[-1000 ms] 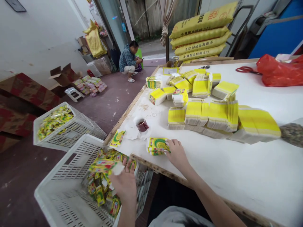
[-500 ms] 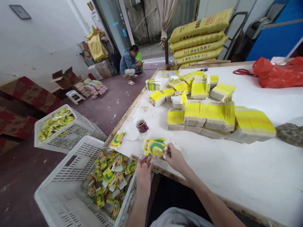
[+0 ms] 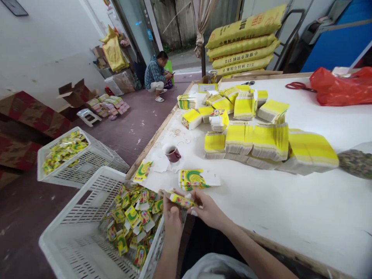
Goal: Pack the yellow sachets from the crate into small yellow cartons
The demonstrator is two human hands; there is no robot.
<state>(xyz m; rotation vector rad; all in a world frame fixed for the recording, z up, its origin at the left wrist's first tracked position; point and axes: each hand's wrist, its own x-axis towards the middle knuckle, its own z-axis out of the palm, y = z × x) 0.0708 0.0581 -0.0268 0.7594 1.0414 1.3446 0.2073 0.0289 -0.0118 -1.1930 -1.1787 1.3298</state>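
Nearest, this side of the mug (image 3: 173, 155): a small yellow carton (image 3: 182, 200) at the edge of the desk (image 3: 290, 209), left hand (image 3: 172, 216) pinching one end between thumb and fingers, right hand (image 3: 208, 209) pinching the other, likely to steady it. White crate (image 3: 72, 221) low to the left of the mug, heap of cartons (image 3: 136, 223) inside, probably for short reach. Just right of the mug, slightly nearer, flat carton pile (image 3: 190, 179), seemingly set handy. Beyond the mug and right, yellow bundles (image 3: 255, 143) packed in rows, perhaps to save room. Well beyond the mug, sacks (image 3: 241, 48) stacked flat, presumably for stability
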